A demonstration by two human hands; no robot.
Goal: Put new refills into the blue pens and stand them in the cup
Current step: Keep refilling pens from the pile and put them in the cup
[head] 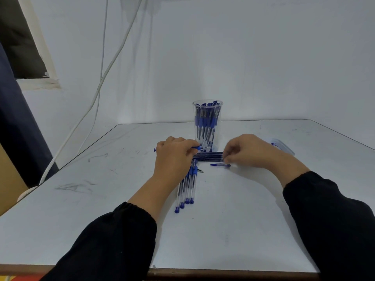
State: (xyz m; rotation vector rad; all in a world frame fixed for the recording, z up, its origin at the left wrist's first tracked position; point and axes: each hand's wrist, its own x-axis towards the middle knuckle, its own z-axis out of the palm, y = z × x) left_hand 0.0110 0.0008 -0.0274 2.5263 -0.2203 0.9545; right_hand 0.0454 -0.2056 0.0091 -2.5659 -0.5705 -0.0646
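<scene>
A clear plastic cup (207, 110) stands at the middle of the table with several blue pens upright in it. My left hand (172, 157) grips a blue pen (197, 148) held level, its blue end cap poking out to the left. In front of the cup lies a row of dark refills (209, 156); the fingertips of my right hand (247, 152) pinch at their right end. A small blue pen cap (220, 165) lies just below that hand. Several clear pens with blue grips (187, 187) lie side by side under my left wrist.
The grey table (101, 220) has its front edge close to me. A clear plastic lid or bag (283, 146) lies behind my right hand. White cables (97, 92) hang down the wall at the left.
</scene>
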